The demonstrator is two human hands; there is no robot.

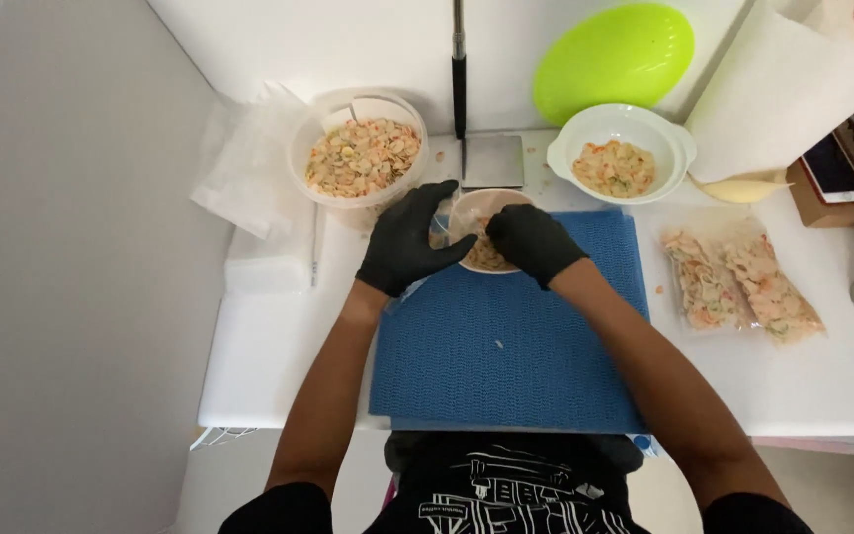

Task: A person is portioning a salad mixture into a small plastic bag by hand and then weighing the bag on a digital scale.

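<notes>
Left hand (405, 240) grips clear bag (444, 222) open beside small bowl (488, 229); right hand (531, 240) pinches pasta mix from bowl. Blue mat (506, 346) beneath.

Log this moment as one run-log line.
left hand: gloved, on small bowl | right hand: gloved, on bowl | under: blue mat

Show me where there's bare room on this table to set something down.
Free: the blue mat below both hands, and the white table in front of the filled bags. Crowded: the back edge, where tub, scale and white bowl stand, with left hand and right hand on the small bowl.
</notes>
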